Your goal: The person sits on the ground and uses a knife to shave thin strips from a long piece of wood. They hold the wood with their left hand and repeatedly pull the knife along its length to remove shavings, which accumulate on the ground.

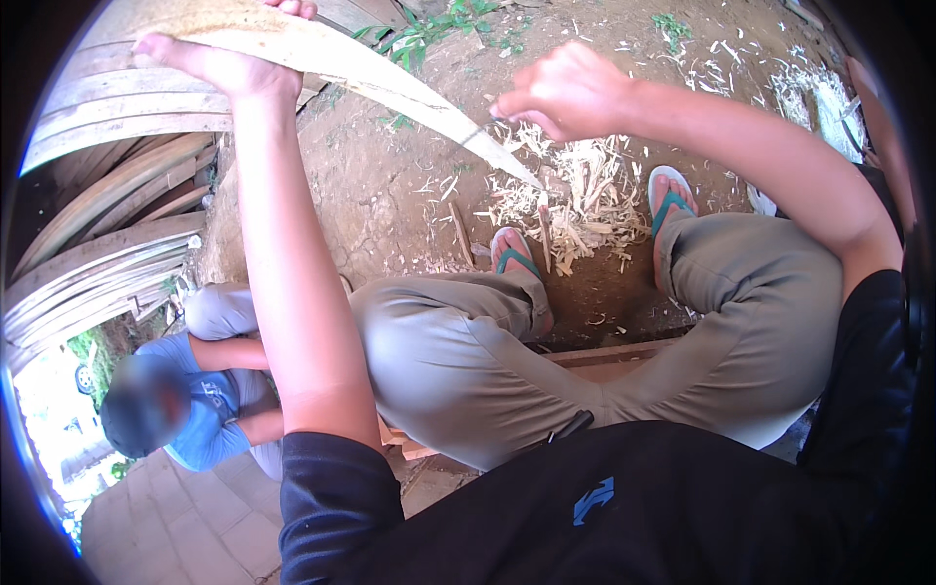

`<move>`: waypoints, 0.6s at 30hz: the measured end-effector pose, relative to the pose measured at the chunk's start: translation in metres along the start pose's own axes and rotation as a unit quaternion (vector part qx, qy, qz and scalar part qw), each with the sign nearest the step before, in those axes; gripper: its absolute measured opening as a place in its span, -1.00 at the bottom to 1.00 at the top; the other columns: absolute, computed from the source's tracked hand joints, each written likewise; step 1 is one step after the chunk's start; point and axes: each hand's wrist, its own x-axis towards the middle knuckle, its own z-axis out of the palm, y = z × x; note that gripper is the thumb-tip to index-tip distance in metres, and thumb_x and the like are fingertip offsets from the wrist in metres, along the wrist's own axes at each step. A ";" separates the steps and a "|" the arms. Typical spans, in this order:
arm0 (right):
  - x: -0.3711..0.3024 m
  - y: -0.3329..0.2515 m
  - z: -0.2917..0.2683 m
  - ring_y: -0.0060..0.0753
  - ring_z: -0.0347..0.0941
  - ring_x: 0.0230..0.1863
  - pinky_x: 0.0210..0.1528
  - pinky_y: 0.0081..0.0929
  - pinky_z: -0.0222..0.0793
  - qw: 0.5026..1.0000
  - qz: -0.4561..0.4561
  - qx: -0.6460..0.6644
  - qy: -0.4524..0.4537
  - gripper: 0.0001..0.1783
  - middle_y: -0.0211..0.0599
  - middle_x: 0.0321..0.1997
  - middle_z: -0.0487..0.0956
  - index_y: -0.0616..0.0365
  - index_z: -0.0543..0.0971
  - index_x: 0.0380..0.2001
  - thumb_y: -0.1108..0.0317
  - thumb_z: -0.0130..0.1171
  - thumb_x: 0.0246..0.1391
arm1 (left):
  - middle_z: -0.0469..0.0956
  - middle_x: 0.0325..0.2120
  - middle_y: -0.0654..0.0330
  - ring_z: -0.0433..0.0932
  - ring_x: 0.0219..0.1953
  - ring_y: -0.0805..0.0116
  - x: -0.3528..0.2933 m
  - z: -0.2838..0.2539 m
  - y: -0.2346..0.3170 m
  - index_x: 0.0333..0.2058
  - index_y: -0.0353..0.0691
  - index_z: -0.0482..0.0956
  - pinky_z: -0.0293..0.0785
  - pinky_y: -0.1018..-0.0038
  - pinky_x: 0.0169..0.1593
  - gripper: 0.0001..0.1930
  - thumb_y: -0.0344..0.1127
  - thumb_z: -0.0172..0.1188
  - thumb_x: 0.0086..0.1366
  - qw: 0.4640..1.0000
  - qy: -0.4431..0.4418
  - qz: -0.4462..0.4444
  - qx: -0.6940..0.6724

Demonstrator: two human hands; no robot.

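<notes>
A long, flat piece of pale wood (390, 83) slants from the upper left down to a narrow tip above the wood shavings. My left hand (229, 70) grips its wide end from beneath, thumb along the near side and fingertips showing over the far edge. A thin dark line crosses the wood near its narrow end. Just right of that line is my right hand (570, 93), its fingers curled closed beside the wood. What the right hand holds, if anything, I cannot make out.
Curly wood shavings (600, 195) lie between my sandalled feet, with a narrow stick (544, 234) among them. Curved planks (107, 253) are stacked at the left. Another person (210, 400) in blue sits at the lower left; part of someone's arm (882, 136) shows at the right rim.
</notes>
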 end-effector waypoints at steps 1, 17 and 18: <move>0.001 0.002 -0.003 -0.36 0.59 -0.55 -0.60 -0.30 0.42 1.000 -0.005 0.012 0.026 -0.75 -0.39 -0.45 0.69 -0.26 0.76 -0.11 0.32 0.29 0.16 | 0.36 -0.58 0.29 0.37 -0.57 0.37 0.004 -0.005 -0.005 -0.27 -0.15 0.43 0.37 0.40 -0.47 -0.10 0.73 -0.16 0.18 1.000 -0.009 -0.001 -0.011; 0.003 0.008 -0.006 -0.28 0.62 -0.48 -0.55 -0.34 0.43 0.997 -0.010 -0.010 0.070 -0.73 -0.39 -0.46 0.68 -0.16 0.76 -0.15 0.42 0.30 0.08 | 0.36 -0.53 0.30 0.36 -0.53 0.37 0.034 -0.069 -0.012 -0.26 -0.12 0.40 0.35 0.43 -0.44 -0.12 0.74 -0.18 0.18 0.977 -0.068 -0.082 -0.183; 0.008 0.004 -0.020 -0.22 0.64 -0.44 -0.51 -0.28 0.48 0.994 -0.025 0.002 0.102 -0.69 -0.37 -0.45 0.67 -0.21 0.75 -0.11 0.41 0.30 0.07 | 0.35 -0.53 0.31 0.35 -0.53 0.37 0.022 -0.053 -0.004 -0.25 -0.12 0.40 0.34 0.43 -0.43 -0.11 0.75 -0.18 0.17 0.978 -0.056 -0.081 -0.183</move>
